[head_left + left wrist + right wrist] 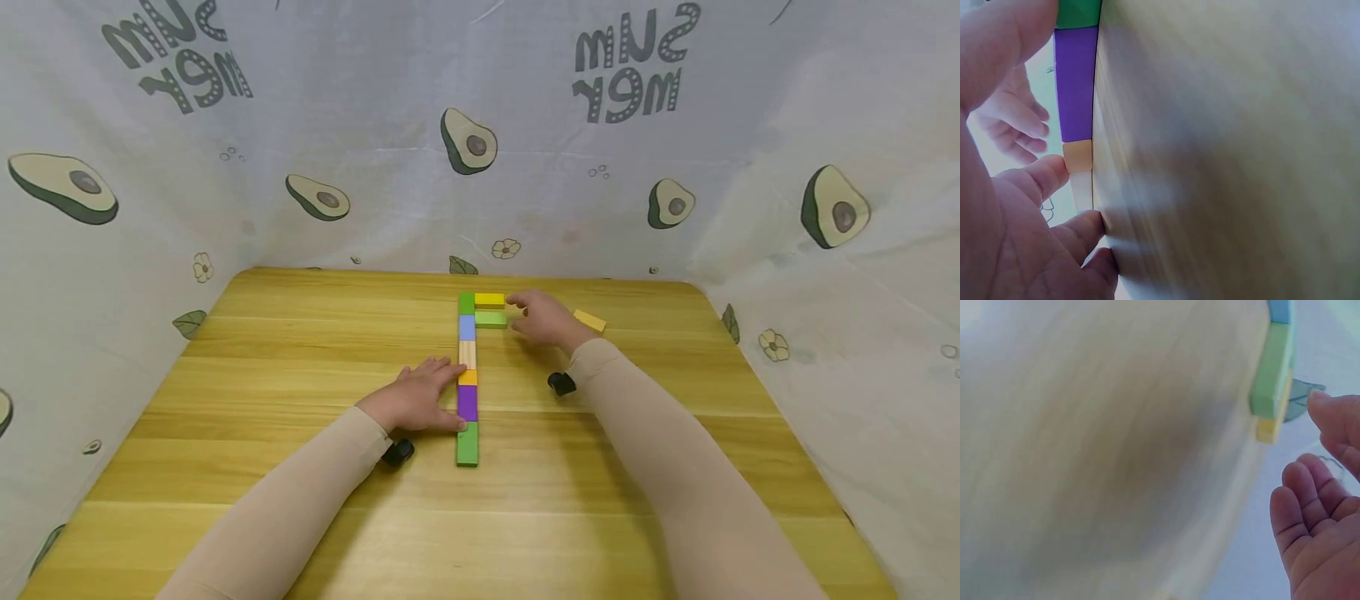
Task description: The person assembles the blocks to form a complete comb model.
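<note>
Wooden blocks lie end to end in a straight column: a dark green block (467, 303) at the far end, then a blue block (467, 327), a plain wood block (467, 355), an orange block (468, 378), a purple block (467, 403) and a green block (467, 446) nearest me. My left hand (416, 398) touches the column from the left, fingers spread, a fingertip at the orange block and the thumb at the near green one. To the right of the far end are a yellow block (490, 301) and a light green block (491, 320). Holding nothing, my right hand (546, 319) hovers just right of them, fingers relaxed.
A loose yellow-orange block (590, 322) lies beyond my right wrist, partly hidden by it. Below everything is a wooden table (300, 333). A pale avocado-print cloth (390, 108) hangs behind and at both sides.
</note>
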`<state>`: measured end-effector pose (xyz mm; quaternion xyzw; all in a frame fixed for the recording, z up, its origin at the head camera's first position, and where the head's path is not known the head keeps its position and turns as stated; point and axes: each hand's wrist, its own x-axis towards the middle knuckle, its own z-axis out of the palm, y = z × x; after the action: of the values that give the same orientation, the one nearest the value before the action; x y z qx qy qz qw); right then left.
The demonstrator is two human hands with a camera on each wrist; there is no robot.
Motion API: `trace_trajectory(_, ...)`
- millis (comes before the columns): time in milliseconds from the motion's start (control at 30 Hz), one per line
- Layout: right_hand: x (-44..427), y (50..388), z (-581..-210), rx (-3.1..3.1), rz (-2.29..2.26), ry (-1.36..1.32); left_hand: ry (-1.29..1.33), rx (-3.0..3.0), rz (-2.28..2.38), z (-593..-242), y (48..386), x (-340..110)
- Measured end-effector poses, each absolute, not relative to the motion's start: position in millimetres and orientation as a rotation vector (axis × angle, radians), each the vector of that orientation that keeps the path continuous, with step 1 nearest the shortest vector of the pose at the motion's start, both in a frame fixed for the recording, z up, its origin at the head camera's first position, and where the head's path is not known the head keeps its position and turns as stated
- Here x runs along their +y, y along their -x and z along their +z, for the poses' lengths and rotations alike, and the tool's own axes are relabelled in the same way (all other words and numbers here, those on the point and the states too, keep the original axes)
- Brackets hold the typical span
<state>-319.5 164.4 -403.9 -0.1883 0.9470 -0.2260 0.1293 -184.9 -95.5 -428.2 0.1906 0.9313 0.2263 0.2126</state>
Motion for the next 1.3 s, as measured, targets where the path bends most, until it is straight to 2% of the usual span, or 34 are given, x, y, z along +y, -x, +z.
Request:
trace_trajectory(433,233,295,-387,2.779,-0.593,0.531,-0.544,2.586,0.647,-428,185,-101)
trace_trajectory(933,313,262,-401,2.730,-0.594,0.448,-0.542,2.584,0.653,-428,184,-101)
trace_trajectory(1300,344,246,-415,2.709,-0.600,0.403,-0.552,2.575,0.665,-427,183,-97)
